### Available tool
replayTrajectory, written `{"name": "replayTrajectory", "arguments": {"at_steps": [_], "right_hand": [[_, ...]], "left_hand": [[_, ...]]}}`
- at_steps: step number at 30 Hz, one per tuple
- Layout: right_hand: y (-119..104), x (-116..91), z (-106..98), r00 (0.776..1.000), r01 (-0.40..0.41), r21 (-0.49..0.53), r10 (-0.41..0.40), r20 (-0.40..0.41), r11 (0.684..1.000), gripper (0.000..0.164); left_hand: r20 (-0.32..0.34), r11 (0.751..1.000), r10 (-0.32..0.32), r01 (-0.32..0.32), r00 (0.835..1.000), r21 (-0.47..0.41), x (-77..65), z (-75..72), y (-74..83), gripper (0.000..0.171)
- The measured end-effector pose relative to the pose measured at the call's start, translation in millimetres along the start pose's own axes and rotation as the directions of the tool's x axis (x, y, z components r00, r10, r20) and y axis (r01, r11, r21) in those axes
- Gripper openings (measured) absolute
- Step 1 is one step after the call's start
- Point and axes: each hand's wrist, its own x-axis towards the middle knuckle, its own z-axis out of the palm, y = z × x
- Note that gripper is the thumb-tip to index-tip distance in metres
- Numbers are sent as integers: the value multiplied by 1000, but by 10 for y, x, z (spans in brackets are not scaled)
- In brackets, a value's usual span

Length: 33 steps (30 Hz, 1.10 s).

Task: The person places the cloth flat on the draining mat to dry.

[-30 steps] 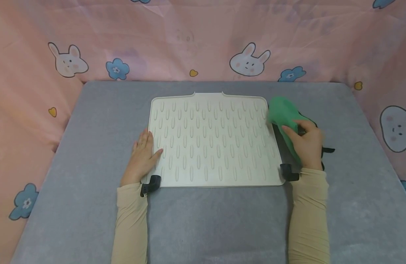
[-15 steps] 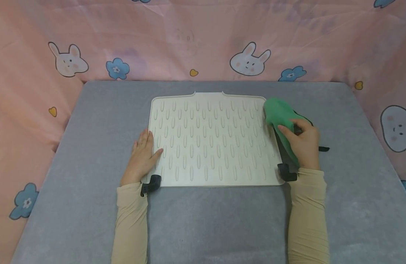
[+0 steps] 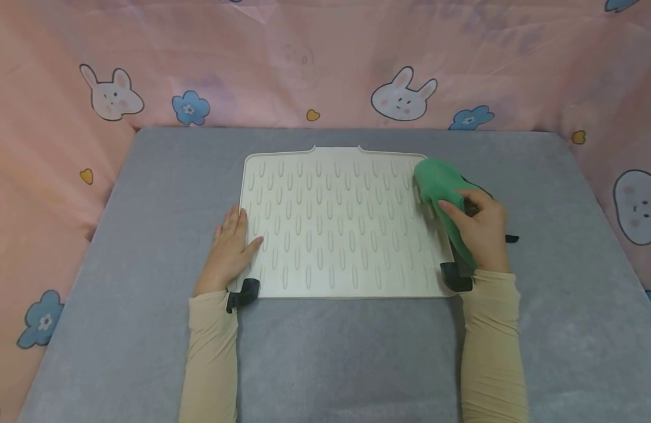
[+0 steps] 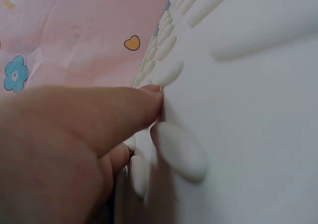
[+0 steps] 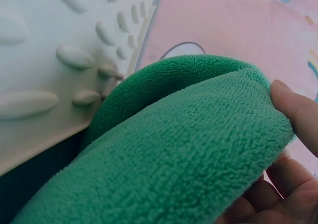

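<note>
A white drying mat (image 3: pixel 325 229) with rows of raised oval ridges lies flat on the table. My left hand (image 3: pixel 225 249) rests on its left edge, fingers extended and the thumb lying over the ridges; the left wrist view shows this thumb (image 4: pixel 124 110) close up beside a ridge. With my right hand (image 3: pixel 481 226) I pinch a folded green fuzzy cloth (image 3: pixel 442 182) between thumb and fingers. The cloth overlaps the mat's upper right corner and hangs down along the right edge. In the right wrist view, the cloth (image 5: pixel 174 149) shows a looped fold beside the ridges.
A grey cloth-covered table (image 3: pixel 346 358) lies under everything. Pink curtain fabric (image 3: pixel 251 59) printed with rabbits and flowers hangs at the back and both sides. Black camera mounts sit at the left wrist (image 3: pixel 243 295) and right wrist (image 3: pixel 456 277).
My right hand has slid left with the green cloth, which covers more of the mat's upper right corner. My left hand stays in place on the mat.
</note>
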Motion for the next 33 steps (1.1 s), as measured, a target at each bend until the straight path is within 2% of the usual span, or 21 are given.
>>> {"name": "replayTrajectory", "arguments": {"at_steps": [8, 24, 33], "right_hand": [[-57, -14, 24, 999, 13, 20, -14, 29, 1000, 28], [-136, -40, 40, 998, 23, 36, -25, 58, 999, 28], [-172, -53, 46, 995, 71, 62, -75, 62, 996, 27]], "left_hand": [[-5, 1000, -15, 15, 1000, -15, -2, -6, 9, 72], [-4, 1000, -3, 3, 1000, -7, -6, -13, 21, 72], [-5, 1000, -2, 2, 1000, -9, -6, -13, 19, 72]]}}
